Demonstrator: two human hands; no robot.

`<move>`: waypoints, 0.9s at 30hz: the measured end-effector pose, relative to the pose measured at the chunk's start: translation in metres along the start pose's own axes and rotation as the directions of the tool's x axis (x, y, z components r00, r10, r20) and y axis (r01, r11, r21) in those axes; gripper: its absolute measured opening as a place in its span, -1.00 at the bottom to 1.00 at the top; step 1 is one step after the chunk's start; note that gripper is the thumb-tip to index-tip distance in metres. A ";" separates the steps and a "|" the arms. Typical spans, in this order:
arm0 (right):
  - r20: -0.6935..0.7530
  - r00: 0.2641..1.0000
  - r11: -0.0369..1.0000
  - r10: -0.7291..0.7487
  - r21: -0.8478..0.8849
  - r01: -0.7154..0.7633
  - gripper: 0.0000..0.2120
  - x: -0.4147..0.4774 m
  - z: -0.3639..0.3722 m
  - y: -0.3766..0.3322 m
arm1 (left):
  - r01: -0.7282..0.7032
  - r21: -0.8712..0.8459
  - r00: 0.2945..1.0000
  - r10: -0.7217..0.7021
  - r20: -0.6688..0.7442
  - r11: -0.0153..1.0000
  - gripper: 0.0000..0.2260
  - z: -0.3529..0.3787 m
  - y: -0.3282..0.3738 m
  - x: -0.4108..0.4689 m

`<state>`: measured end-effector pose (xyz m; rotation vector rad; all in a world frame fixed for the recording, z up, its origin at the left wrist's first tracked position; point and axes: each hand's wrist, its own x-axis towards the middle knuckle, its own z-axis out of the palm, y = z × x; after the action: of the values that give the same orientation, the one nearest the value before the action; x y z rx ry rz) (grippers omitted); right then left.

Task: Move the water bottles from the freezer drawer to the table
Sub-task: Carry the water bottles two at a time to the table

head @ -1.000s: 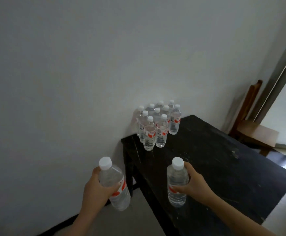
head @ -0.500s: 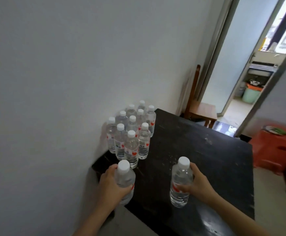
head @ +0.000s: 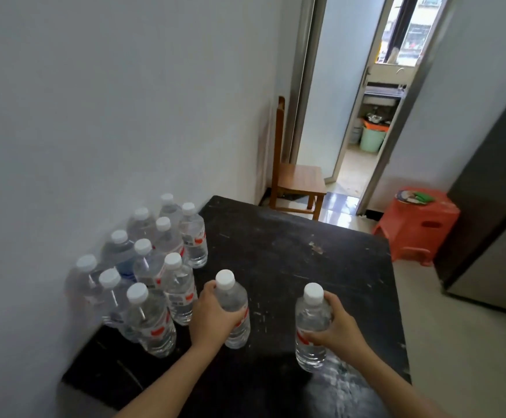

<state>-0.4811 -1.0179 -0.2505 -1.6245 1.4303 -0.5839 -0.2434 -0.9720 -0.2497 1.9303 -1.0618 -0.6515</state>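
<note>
Your right hand (head: 339, 330) holds the right-hand bottle (head: 309, 319) upright over the near edge of the black table (head: 306, 260), fingers curled round its upper body; to their left, your left hand (head: 212, 318) grips the left-hand bottle (head: 231, 297), fingers wrapped round its middle; whether either base touches the top cannot be told. Both look full, so expect some weight; the thin plastic will likely dent under a hard squeeze, and freezer-cold sides may be slick, so hold at mid-body, not the neck. Just beyond your left fingers stands the cluster of bottles (head: 155, 267) against the wall (head: 95, 116); farther off, a wooden chair (head: 300, 179) and a red stool (head: 417, 224).
</note>
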 end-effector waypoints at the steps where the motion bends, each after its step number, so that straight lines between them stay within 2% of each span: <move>1: 0.004 1.000 1.000 -0.003 0.012 0.003 -0.24 0.017 -0.001 -0.001 | -0.005 0.010 0.999 0.005 -0.033 1.000 -0.42 0.005 0.007 0.013; 8: 0.078 0.996 0.999 -0.049 0.014 0.048 -0.23 0.110 0.008 -0.020 | 0.005 0.070 0.986 0.007 -0.167 0.998 -0.47 0.011 0.027 0.082; 17: 0.193 0.977 0.996 -0.088 0.018 0.086 -0.22 0.202 0.054 -0.062 | 0.182 0.122 0.955 -0.146 -0.258 0.976 -0.58 0.017 0.027 0.139; 27: 0.447 0.883 0.987 -0.142 -0.001 0.159 -0.22 0.265 0.106 -0.109 | 0.335 0.084 0.887 -0.284 -0.363 0.939 -0.59 0.018 0.012 0.166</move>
<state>-0.2755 -1.2434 -0.2647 -1.7705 0.9855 -0.2418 -0.1769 -1.1259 -0.2576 2.2659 -0.5962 -0.3863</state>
